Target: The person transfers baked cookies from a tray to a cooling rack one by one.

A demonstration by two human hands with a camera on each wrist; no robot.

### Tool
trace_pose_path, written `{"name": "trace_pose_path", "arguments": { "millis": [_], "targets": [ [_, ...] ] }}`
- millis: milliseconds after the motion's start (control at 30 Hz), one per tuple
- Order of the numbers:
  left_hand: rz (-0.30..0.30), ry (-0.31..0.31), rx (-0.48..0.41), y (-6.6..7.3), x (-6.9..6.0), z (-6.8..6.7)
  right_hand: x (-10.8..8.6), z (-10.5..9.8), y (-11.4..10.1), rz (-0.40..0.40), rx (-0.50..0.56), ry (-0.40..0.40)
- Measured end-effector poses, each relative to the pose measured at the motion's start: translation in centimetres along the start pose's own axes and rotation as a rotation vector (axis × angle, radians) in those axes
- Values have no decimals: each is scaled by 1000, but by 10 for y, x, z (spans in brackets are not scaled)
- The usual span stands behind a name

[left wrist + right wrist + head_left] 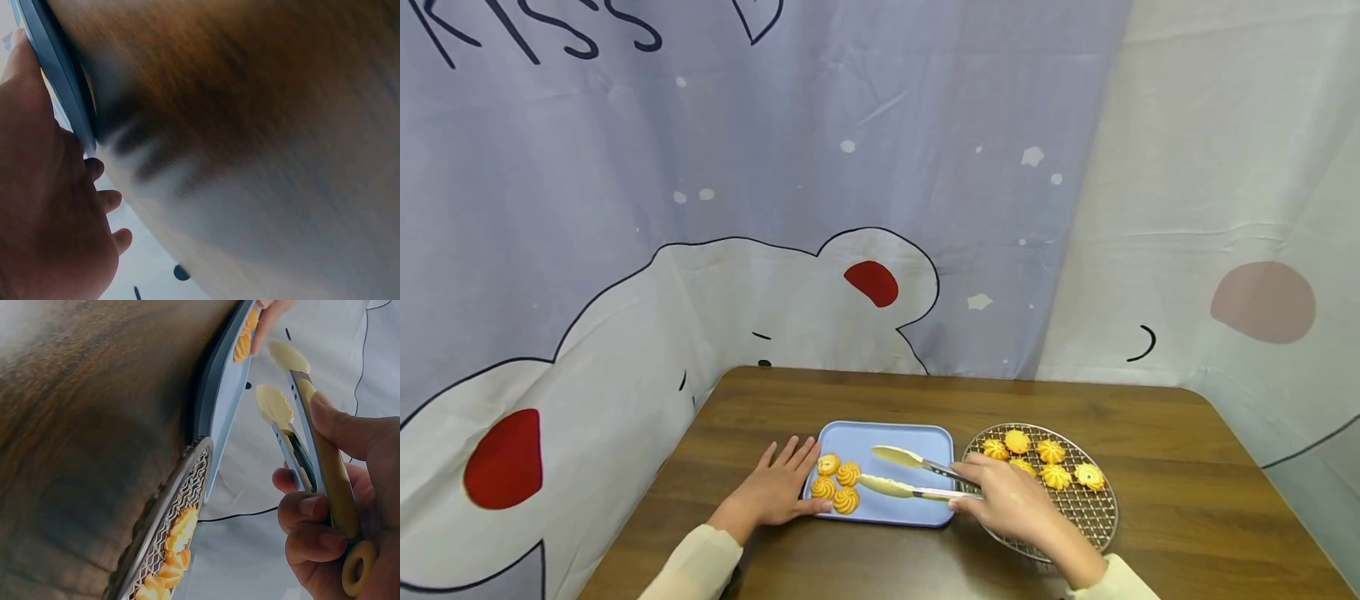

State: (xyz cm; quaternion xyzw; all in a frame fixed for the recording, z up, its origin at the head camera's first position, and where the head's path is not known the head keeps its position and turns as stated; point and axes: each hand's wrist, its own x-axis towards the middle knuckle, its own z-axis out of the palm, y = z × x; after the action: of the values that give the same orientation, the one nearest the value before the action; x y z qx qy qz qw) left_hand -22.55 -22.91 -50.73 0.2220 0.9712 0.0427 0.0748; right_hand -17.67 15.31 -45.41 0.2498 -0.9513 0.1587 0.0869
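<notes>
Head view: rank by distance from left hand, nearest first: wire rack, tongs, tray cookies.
1. Tray cookies: at the left end of the blue tray, right beside the left hand.
2. Tongs: in the right hand, tips over the tray, just right of those cookies.
3. Wire rack: right of the tray, farthest.

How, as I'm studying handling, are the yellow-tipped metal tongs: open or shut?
Open: the yellow-tipped metal tongs in the right hand show separated tips in head and right wrist views.
</notes>
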Motion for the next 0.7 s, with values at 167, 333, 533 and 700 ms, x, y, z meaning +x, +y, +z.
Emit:
{"name": "trace_pose_path", "arguments": {
  "millis": [167,333,533,700],
  "targets": [
    [0,3,2,0,0,3,5,3,-1,-8,10,-17],
    [8,12,-4,0,1,2,11,5,-3,-23,8,-27],
    [1,4,-20,0,1,3,18,9,-6,-41,-11,-47],
    [-13,2,-1,-2,3,5,26,12,-8,-55,-18,-55]
  ]
}}
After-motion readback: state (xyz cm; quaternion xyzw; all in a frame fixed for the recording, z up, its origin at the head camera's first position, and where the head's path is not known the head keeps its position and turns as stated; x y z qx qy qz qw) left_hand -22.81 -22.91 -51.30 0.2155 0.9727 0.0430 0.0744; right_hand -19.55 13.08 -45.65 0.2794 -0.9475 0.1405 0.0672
